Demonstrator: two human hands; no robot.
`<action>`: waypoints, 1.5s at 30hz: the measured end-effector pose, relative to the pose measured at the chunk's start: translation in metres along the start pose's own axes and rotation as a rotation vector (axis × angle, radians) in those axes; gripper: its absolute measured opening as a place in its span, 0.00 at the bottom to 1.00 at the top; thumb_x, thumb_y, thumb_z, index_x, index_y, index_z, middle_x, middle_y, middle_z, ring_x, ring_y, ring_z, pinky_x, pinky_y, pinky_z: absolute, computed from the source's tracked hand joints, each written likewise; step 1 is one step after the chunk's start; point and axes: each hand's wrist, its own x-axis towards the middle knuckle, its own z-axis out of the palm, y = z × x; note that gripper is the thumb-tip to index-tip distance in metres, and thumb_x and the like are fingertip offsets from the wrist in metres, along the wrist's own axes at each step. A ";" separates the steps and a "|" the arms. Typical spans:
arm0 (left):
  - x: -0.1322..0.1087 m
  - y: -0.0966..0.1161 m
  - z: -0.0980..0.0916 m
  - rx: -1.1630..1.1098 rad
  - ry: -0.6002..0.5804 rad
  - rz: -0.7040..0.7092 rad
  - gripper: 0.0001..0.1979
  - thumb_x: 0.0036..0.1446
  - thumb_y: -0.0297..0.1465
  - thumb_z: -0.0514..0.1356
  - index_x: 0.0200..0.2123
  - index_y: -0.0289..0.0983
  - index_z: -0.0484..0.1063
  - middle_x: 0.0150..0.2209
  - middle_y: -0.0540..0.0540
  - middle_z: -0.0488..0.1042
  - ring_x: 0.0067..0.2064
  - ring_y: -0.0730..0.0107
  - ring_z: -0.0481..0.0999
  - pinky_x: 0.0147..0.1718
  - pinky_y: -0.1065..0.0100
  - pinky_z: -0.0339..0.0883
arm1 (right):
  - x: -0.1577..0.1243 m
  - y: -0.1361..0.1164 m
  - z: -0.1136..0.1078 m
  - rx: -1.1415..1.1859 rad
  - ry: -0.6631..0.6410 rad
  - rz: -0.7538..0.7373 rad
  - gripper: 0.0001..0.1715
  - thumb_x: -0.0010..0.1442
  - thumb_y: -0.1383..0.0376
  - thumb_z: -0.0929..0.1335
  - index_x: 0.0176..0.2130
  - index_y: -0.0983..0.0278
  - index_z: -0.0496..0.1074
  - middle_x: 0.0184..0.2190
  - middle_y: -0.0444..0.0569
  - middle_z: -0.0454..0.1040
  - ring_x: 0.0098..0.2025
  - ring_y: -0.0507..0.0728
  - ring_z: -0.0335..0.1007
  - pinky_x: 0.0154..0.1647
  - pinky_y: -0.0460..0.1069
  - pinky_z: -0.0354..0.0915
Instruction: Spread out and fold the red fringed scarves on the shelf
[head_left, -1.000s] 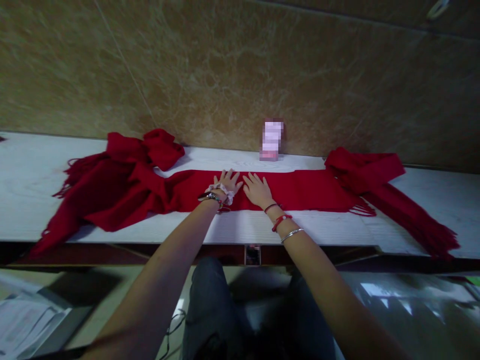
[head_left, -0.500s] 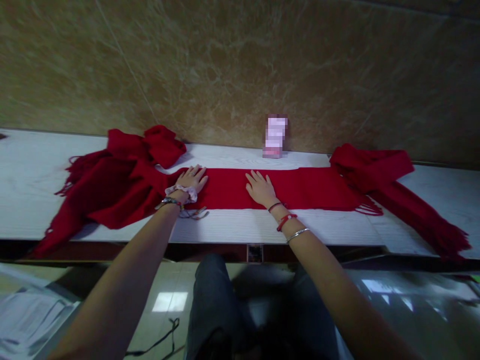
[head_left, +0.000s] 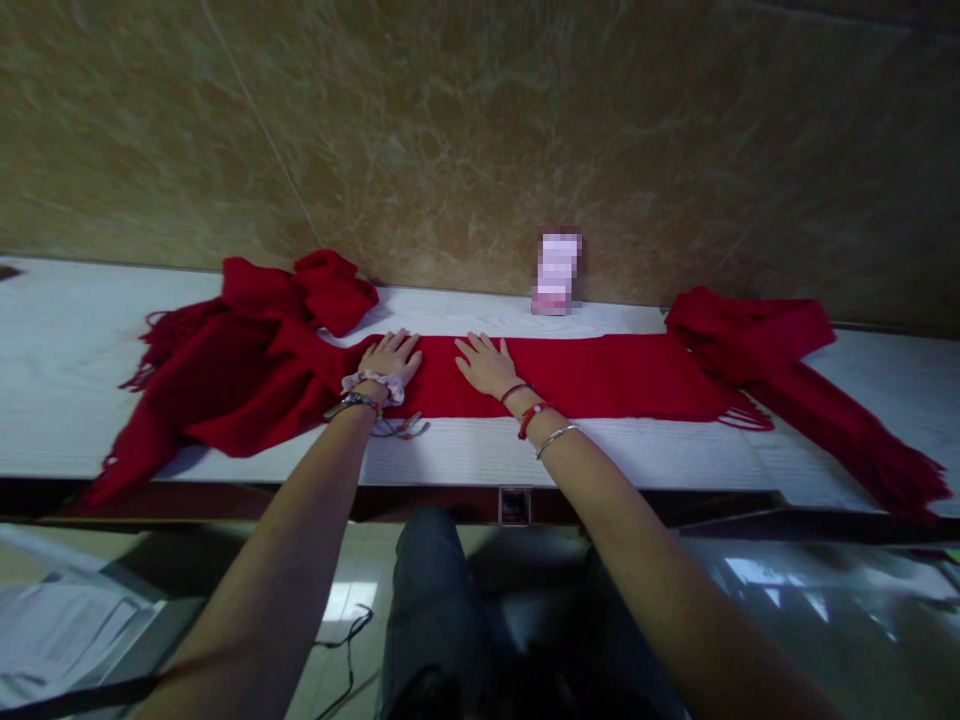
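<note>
Left hand and right hand press flat on the red scarf, fingers spread, gripping nothing. The scarf's long axis runs sideways under both palms. Its bunched part lies just left of the left hand.

Bare bench lies open on the near side of both hands, along the front edge. The wall closes the far side, and a pink object stands against it beyond the right hand. A scarf heap blocks just left of the left hand. A second heap lies well to the right.
</note>
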 end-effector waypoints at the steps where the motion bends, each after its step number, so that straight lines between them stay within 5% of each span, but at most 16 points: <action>1: 0.000 0.000 0.000 -0.002 -0.006 0.008 0.25 0.61 0.36 0.41 0.61 0.38 0.51 0.63 0.46 0.47 0.63 0.61 0.46 0.58 0.59 0.45 | -0.003 0.009 0.002 -0.012 -0.013 0.018 0.28 0.63 0.58 0.52 0.61 0.61 0.52 0.63 0.50 0.48 0.63 0.61 0.40 0.59 0.65 0.40; 10: 0.001 0.000 0.001 0.005 0.004 0.014 0.25 0.61 0.36 0.41 0.61 0.38 0.51 0.63 0.46 0.47 0.63 0.60 0.46 0.58 0.59 0.45 | -0.058 0.141 -0.033 -0.201 -0.105 0.319 0.29 0.64 0.57 0.50 0.62 0.59 0.49 0.64 0.49 0.47 0.63 0.63 0.41 0.59 0.64 0.43; 17: 0.000 -0.001 0.001 0.010 0.023 0.030 0.25 0.61 0.35 0.41 0.61 0.36 0.51 0.63 0.44 0.48 0.63 0.59 0.47 0.58 0.58 0.45 | -0.088 0.199 -0.050 -0.245 -0.071 0.458 0.28 0.64 0.59 0.49 0.62 0.59 0.49 0.64 0.49 0.45 0.64 0.64 0.38 0.58 0.65 0.44; 29: 0.001 0.001 -0.001 0.030 0.007 0.028 0.25 0.61 0.34 0.41 0.60 0.33 0.52 0.62 0.41 0.49 0.62 0.56 0.48 0.58 0.56 0.47 | -0.119 0.251 -0.066 -0.242 -0.024 0.562 0.29 0.64 0.61 0.50 0.61 0.67 0.50 0.63 0.59 0.47 0.63 0.63 0.42 0.57 0.64 0.48; 35: 0.006 0.000 -0.002 0.101 0.101 0.154 0.24 0.59 0.28 0.45 0.59 0.35 0.55 0.61 0.40 0.52 0.61 0.58 0.52 0.56 0.58 0.51 | -0.110 0.242 -0.063 -0.267 0.116 0.229 0.29 0.63 0.61 0.52 0.59 0.71 0.54 0.62 0.60 0.49 0.63 0.62 0.43 0.59 0.60 0.49; 39: 0.017 0.035 -0.010 0.125 0.111 0.269 0.22 0.59 0.27 0.47 0.57 0.34 0.58 0.61 0.40 0.53 0.60 0.58 0.54 0.55 0.61 0.53 | -0.103 0.237 -0.055 -0.231 0.012 0.132 0.27 0.63 0.61 0.52 0.57 0.70 0.59 0.59 0.58 0.57 0.61 0.60 0.50 0.57 0.58 0.53; 42: 0.019 0.081 -0.009 0.096 0.112 0.316 0.22 0.61 0.31 0.46 0.58 0.36 0.57 0.61 0.42 0.53 0.61 0.63 0.53 0.56 0.66 0.53 | -0.104 0.236 -0.050 -0.233 0.010 0.173 0.28 0.63 0.60 0.52 0.58 0.69 0.57 0.60 0.59 0.55 0.61 0.62 0.50 0.56 0.61 0.54; 45: 0.014 0.118 0.000 0.065 0.026 0.399 0.22 0.62 0.35 0.45 0.59 0.39 0.56 0.62 0.44 0.49 0.62 0.61 0.49 0.57 0.61 0.49 | -0.107 0.234 -0.050 -0.239 -0.003 0.215 0.28 0.63 0.59 0.52 0.59 0.67 0.56 0.61 0.57 0.53 0.61 0.62 0.48 0.56 0.61 0.54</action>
